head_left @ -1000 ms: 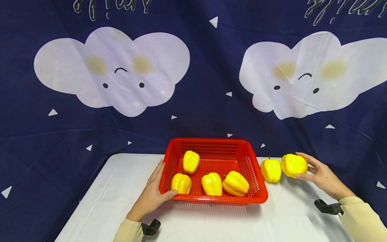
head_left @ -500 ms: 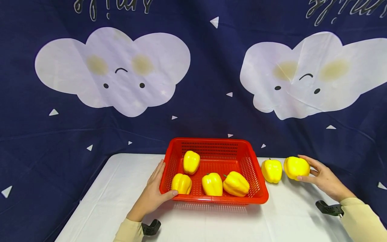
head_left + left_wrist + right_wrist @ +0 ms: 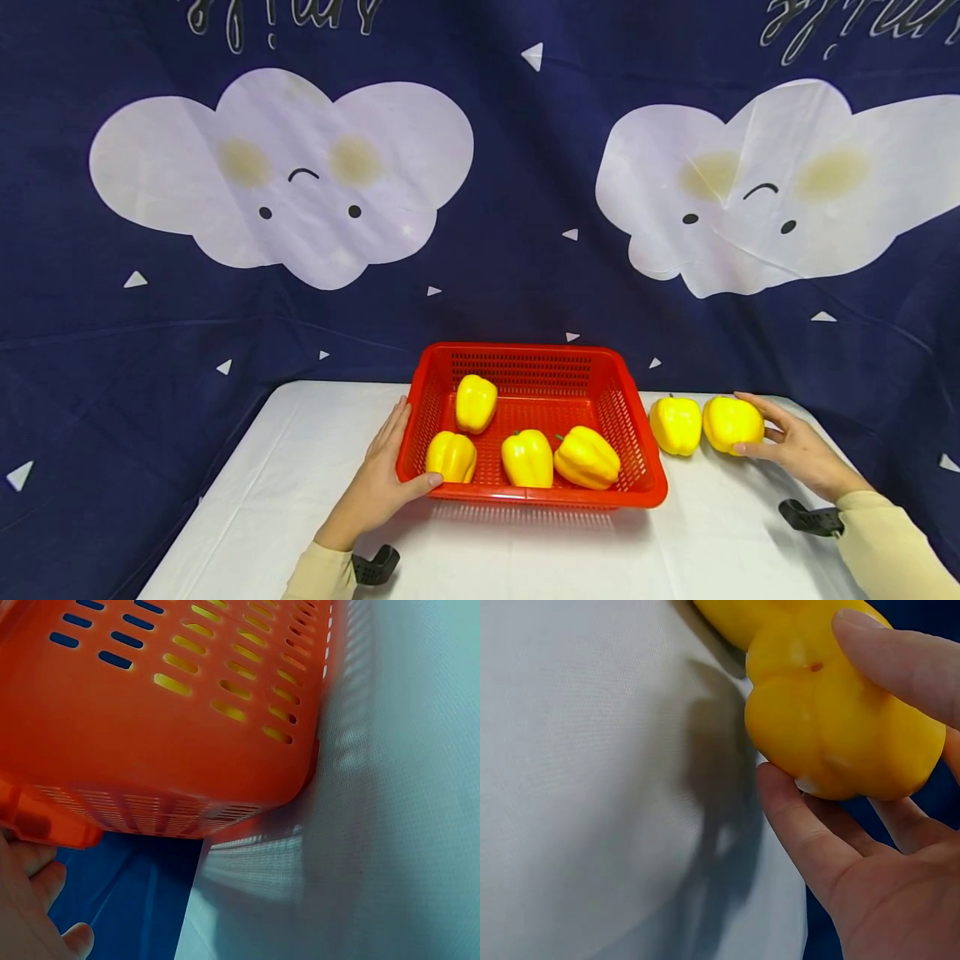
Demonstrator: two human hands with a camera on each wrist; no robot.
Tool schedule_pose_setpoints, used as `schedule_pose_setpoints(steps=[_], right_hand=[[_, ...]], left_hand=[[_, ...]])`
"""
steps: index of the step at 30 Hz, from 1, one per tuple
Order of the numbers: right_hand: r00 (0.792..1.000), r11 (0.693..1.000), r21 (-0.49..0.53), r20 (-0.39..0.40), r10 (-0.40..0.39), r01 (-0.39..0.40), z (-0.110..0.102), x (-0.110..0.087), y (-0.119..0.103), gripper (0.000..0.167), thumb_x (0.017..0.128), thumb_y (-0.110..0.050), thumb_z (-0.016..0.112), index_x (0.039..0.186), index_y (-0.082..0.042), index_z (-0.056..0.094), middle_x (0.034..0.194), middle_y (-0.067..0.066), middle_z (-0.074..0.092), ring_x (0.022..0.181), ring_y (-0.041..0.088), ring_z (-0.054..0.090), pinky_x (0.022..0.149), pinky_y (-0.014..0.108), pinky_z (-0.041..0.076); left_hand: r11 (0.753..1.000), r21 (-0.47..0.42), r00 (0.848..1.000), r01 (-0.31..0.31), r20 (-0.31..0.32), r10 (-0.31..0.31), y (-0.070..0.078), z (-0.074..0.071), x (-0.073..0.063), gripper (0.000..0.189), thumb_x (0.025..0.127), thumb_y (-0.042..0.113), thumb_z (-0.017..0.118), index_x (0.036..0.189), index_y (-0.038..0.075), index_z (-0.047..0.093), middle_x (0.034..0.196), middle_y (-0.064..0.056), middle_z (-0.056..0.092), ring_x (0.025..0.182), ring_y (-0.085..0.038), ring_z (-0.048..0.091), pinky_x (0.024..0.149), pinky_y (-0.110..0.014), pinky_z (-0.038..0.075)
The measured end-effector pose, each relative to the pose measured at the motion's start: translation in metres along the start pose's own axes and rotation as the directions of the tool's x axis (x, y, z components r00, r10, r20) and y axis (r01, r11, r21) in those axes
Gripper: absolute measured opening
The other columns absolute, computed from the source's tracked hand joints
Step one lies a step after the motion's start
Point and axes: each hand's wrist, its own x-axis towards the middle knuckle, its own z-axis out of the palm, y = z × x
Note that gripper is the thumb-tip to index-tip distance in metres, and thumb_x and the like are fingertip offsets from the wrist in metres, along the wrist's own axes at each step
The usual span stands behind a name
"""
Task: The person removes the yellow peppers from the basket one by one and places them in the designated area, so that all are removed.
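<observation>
My left hand (image 3: 382, 475) grips the front left corner of a red plastic basket (image 3: 547, 495), its fingers along the outside of the left wall and its thumb over the front rim. In the left wrist view the fingertips (image 3: 49, 881) show close to the basket's slotted wall (image 3: 150, 727). At the right, my right hand (image 3: 802, 450) holds a yellow bell pepper (image 3: 733, 425) between thumb and fingers. The right wrist view shows this bell pepper (image 3: 840, 727) from its lobed end. Just left of it stands another yellow bell pepper (image 3: 676, 425), stem up.
Several yellow bell peppers lie in the basket: one at the back left (image 3: 476, 404), the others along the front. A white cloth (image 3: 570, 558) covers the table. Behind the table hangs a dark blue curtain (image 3: 517, 275) with printed clouds.
My right hand has lowered the bell pepper toward the table, beside the other one, shifting slightly right and then back left. The left hand and the basket have stayed in place.
</observation>
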Motion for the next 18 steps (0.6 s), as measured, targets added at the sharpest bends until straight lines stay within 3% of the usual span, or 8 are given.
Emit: schedule_pose_setpoints(steps=[2, 18], right_hand=[[1.0, 1.0, 0.012, 0.012, 0.003, -0.004, 0.0007, 0.0012, 0.0009, 0.095, 0.087, -0.018, 0.08, 0.158, 0.002, 0.02, 0.156, 0.035, 0.021, 0.129, 0.062, 0.037, 0.078, 0.011, 0.046], [0.999, 0.999, -0.023, 0.038, 0.033, -0.032, 0.0051, 0.0072, 0.0038, 0.098, 0.084, -0.018, 0.082, 0.157, 0.005, 0.02, 0.155, 0.037, 0.023, 0.128, 0.061, 0.042, 0.077, 0.015, 0.047]], left_hand=[[1.0, -0.001, 1.0, 0.002, 0.0, -0.002, 0.0002, 0.0001, -0.0001, 0.106, 0.082, 0.047, 0.079, 0.161, 0.007, 0.02, 0.168, -0.01, 0.013, 0.152, -0.035, 0.016, 0.113, -0.07, 0.02], [1.0, 0.001, 1.0, 0.019, 0.007, -0.019, 0.0008, -0.001, 0.0002, 0.107, 0.081, 0.049, 0.078, 0.161, 0.009, 0.019, 0.168, -0.006, 0.013, 0.152, -0.033, 0.015, 0.113, -0.069, 0.02]])
